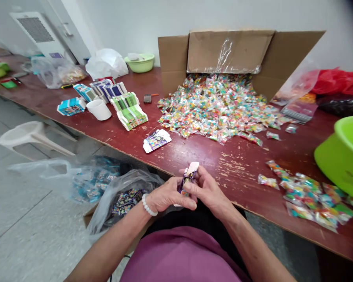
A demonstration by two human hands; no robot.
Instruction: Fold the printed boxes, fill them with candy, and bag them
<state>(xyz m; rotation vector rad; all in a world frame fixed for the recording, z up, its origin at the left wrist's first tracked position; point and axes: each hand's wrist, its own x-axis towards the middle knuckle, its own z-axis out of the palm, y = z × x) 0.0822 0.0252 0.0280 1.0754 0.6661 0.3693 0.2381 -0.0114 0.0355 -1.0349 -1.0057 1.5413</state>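
Both hands grip one small purple printed carton in front of my body, just off the table's near edge. My left hand, with a white bead bracelet at the wrist, closes on its left side. My right hand closes on the other side, thumb across the front. A pale flap sticks up at the carton's top; its lower part is mostly hidden by the fingers. Flat purple cartons lie on the table ahead to the left. Beyond my hands spreads a large heap of wrapped candies.
The candies spill from a cardboard box. Bundled green cartons, blue cartons and a white roll stand at left. A green basin and a smaller candy group are at right. Below left, a plastic bag holds purple packs.
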